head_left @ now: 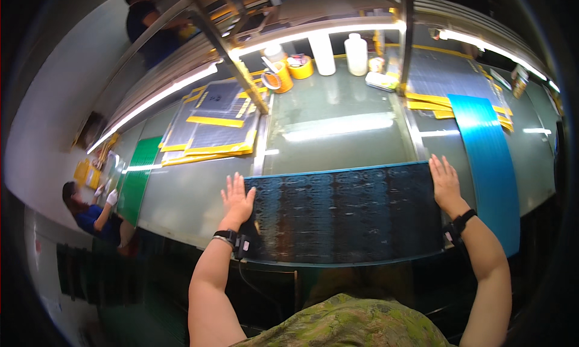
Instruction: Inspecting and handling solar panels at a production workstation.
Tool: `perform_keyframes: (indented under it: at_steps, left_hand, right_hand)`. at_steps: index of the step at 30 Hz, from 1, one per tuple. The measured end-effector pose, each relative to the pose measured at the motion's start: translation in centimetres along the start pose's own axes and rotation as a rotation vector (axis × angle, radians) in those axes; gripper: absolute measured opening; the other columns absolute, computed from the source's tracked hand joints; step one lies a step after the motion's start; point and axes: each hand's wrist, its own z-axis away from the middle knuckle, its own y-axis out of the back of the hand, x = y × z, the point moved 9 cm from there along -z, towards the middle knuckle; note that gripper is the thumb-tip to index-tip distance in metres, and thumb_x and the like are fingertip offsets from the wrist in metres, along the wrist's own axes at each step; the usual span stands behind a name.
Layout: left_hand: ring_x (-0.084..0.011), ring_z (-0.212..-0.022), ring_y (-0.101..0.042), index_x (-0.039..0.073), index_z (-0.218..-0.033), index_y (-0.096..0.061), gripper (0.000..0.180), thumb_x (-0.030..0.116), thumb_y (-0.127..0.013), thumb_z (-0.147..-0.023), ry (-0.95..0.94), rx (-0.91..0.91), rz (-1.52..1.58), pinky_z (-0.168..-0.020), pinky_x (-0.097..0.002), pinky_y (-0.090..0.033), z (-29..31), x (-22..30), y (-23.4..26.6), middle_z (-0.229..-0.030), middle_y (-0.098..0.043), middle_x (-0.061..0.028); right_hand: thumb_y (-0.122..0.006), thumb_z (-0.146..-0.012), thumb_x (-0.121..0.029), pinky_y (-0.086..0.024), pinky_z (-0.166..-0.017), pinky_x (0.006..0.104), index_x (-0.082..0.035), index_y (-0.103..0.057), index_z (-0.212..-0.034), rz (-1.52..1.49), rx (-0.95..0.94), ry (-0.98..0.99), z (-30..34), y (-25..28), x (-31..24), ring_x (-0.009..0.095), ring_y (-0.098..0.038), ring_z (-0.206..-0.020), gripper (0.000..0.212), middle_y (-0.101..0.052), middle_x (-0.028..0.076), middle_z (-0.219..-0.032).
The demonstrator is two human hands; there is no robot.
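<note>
A wide dark glossy panel (347,217) with a thin blue edge lies in front of me, its near edge along the table's front. Streaks and small light specks show across its surface. My left hand (239,200) rests at the panel's left edge, fingers spread and pointing away from me. At the opposite edge, my right hand (445,183) lies with its fingers stretched out. Neither hand wraps round the panel. Black bands with small box-shaped devices sit on both wrists, and a cable hangs from the left one.
A long blue panel (486,172) lies to the right, a green panel (137,177) to the left. Yellow-edged sheets are stacked at left (211,120) and right (446,75). White bottles (356,54) and yellow tape rolls (300,68) stand behind. A gloved co-worker (99,217) is at far left.
</note>
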Motion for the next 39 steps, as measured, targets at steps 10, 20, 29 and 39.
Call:
perform_keyframes:
  at_steps: [10, 20, 29, 39]
  left_hand:
    - [-0.0251, -0.141, -0.008, 0.008, -0.145, -0.019, 0.064, 0.047, -0.031, -0.095, 0.141, -0.148, -0.029, -0.109, -0.0566, -0.009, 0.4, -1.8, -0.3, -0.153, -0.013, -0.0052]
    - [-0.0292, -0.141, -0.003, 0.003, -0.145, -0.015, 0.071, 0.051, -0.028, -0.095, 0.210, -0.217, -0.046, -0.108, -0.0584, -0.009, 6.2, -2.8, -0.5, -0.153, -0.009, -0.0116]
    - [-0.0372, -0.140, -0.007, 0.004, -0.143, -0.024, 0.065, 0.047, -0.033, -0.095, 0.222, -0.028, 0.189, -0.104, -0.0628, -0.014, 25.2, -1.7, 0.6, -0.152, -0.012, -0.0151]
    - [-0.0199, -0.082, -0.065, 0.001, -0.100, -0.060, 0.038, 0.037, -0.058, -0.089, 1.041, 0.017, 1.436, -0.073, -0.0287, -0.048, 32.2, -5.8, -2.2, -0.089, -0.066, -0.0077]
  right_hand:
    - [-0.042, -0.080, -0.006, -0.029, -0.106, 0.0444, 0.005, -0.043, -0.129, -0.197, -0.206, -0.014, 17.0, 8.6, -5.9, 0.035, -0.033, -0.130, 0.050, -0.038, 0.016, -0.140]
    - [-0.059, -0.084, -0.009, -0.047, -0.073, 0.0292, 0.004, -0.061, -0.094, -1.155, -0.006, -0.812, 21.8, 5.4, -1.4, 0.016, -0.061, -0.080, 0.016, -0.064, 0.008, -0.085]
    - [-0.053, -0.089, -0.016, -0.036, -0.051, 0.0239, -0.005, -0.051, -0.067, -1.420, -0.115, -0.960, 24.4, -0.1, -0.6, 0.009, -0.045, -0.054, 0.025, -0.047, 0.000, -0.058]
    - [-0.051, -0.089, -0.009, -0.050, -0.073, 0.0250, -0.006, -0.051, -0.103, -2.039, -0.329, -0.953, 23.9, 1.7, -2.9, 0.012, -0.059, -0.084, 0.014, -0.059, 0.004, -0.097]
